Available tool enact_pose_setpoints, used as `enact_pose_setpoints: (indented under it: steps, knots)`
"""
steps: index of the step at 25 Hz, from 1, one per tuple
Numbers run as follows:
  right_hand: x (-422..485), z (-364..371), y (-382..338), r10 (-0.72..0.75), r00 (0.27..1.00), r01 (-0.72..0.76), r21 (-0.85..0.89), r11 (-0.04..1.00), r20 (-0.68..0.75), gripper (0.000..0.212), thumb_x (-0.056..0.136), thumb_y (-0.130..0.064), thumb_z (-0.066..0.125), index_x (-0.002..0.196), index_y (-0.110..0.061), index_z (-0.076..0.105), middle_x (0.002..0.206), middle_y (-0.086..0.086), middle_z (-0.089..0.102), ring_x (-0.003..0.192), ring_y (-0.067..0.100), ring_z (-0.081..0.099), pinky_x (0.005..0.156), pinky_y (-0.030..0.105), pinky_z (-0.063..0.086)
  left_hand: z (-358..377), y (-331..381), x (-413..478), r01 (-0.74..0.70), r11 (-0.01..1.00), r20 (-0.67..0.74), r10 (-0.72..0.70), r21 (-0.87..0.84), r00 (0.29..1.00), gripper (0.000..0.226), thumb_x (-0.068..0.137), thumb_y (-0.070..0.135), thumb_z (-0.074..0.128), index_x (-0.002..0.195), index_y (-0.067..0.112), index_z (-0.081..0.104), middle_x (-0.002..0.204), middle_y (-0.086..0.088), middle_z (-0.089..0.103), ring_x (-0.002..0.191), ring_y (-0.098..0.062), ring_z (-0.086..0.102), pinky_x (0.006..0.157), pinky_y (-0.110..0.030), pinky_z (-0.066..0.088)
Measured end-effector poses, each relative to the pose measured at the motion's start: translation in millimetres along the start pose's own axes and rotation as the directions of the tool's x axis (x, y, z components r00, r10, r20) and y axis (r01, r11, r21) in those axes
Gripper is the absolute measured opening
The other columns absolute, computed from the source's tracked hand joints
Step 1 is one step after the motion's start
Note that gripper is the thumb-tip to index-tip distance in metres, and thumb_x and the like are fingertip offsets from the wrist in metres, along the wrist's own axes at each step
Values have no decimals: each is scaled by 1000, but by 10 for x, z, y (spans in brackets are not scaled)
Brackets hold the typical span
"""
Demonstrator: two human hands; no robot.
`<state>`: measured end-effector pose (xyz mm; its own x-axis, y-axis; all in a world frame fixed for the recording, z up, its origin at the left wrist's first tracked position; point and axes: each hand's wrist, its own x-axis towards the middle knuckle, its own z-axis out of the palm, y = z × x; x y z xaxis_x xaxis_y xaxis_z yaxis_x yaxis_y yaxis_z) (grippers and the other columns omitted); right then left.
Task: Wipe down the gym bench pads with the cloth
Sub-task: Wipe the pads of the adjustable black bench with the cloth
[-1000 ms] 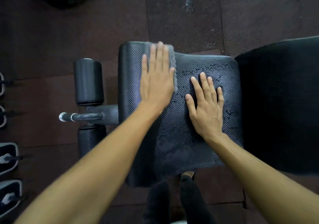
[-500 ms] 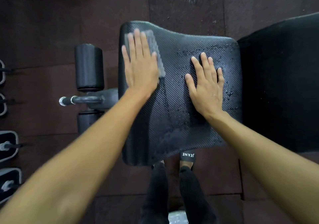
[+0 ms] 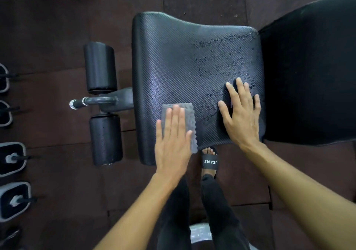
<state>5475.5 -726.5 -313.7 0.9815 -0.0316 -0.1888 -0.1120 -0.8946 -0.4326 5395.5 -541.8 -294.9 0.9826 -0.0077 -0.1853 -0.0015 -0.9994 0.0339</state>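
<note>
A black textured seat pad (image 3: 177, 57) of a gym bench lies below me. Water droplets speckle its right half. My left hand (image 3: 173, 144) presses flat, fingers straight, on a grey folded cloth (image 3: 189, 120) at the pad's near edge. My right hand (image 3: 240, 115) rests flat with spread fingers on the pad's near right corner. A larger black back pad (image 3: 312, 67) adjoins on the right.
Two black foam rollers (image 3: 100, 67) on a metal bar (image 3: 92, 101) stick out left of the seat. Dumbbells (image 3: 11, 159) line the far left floor. My legs and a sandalled foot (image 3: 210, 161) stand on brown rubber floor tiles just under the pad.
My left hand has drawn the cloth from the pad's far left corner back to its near edge. My right hand slid toward the near right corner. The far left of the pad looks dry.
</note>
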Motion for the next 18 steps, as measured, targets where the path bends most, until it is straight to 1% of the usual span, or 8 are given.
enact_pose_setpoints:
  steps: [3,5,7,9,13,15,16,18]
  knots:
    - [-10,19,45,-2,1000,2,-2,1000,14,56,103,-46,40,155,-30,28,166,-5,14,153,15,6,123,45,0,-14,-220,340,193,981,-44,-192,5,980,58,106,32,24,157,6,10,165,-12,9,152,-26,7,123,-46,10]
    - [-6,31,44,-2,1000,2,1,1000,10,56,103,-47,39,155,-31,27,166,-5,13,153,15,6,123,44,-1,-57,-216,702,233,971,-71,-237,-62,969,58,107,32,23,157,7,9,165,-11,8,153,-26,6,124,-46,8]
    - [6,30,46,0,1000,0,2,1000,9,56,103,-47,38,155,-31,27,166,-6,13,153,14,6,123,44,-1,-77,-67,936,212,971,-78,-222,-112,972,58,106,32,21,157,7,9,165,-10,7,153,-26,5,124,-46,6]
    - [8,32,58,0,1000,0,2,1000,20,56,103,-48,37,155,-32,26,166,-6,13,153,14,5,123,44,-1,-56,79,930,182,974,-87,-195,-134,977,58,106,33,19,157,7,9,165,-10,7,153,-24,5,124,-45,7]
    - [2,12,47,1,1000,-1,18,1000,28,56,103,-47,38,155,-31,26,166,-6,12,153,14,4,123,44,0,28,88,258,20,999,-57,-23,-48,998,57,107,33,18,157,7,9,165,-10,7,153,-23,5,124,-46,12]
    - [9,-2,38,2,999,-3,39,999,36,56,103,-47,39,155,-31,27,166,-6,12,153,14,4,123,44,0,50,-54,-76,33,999,-36,-33,-18,999,57,107,33,21,157,7,10,165,-9,8,153,-23,6,124,-46,13]
    - [11,-15,44,1,999,-3,48,999,41,56,103,-47,39,155,-31,28,166,-7,12,153,13,4,124,44,0,58,-129,-152,66,997,-27,-67,-26,997,58,107,34,22,157,7,11,165,-9,8,153,-23,6,123,-46,12]
    - [22,-36,64,-3,999,0,57,998,47,55,102,-47,41,154,-32,28,166,-7,13,153,12,4,124,43,0,49,-234,-36,158,987,-27,-159,-36,987,59,106,34,21,157,8,10,165,-10,8,153,-23,5,124,-46,9]
